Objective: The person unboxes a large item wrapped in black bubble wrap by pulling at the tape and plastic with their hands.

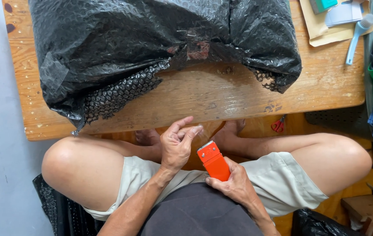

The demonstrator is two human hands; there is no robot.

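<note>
orange tape dispenser (pixel 213 161) sits in the lap, near the low wooden surface (pixel 221 94), its toothed metal edge pointing up. right hand (pixel 238 183) is wrapped closed around its smooth plastic body. left hand (pixel 177 144) is half curled, pinching what looks like a thin clear tape end just beside the teeth; a slip could nick a fingertip, or the tape could fold onto itself. black bubble wrap bundle (pixel 151 48) lies crinkled and glossy farther off.
</note>
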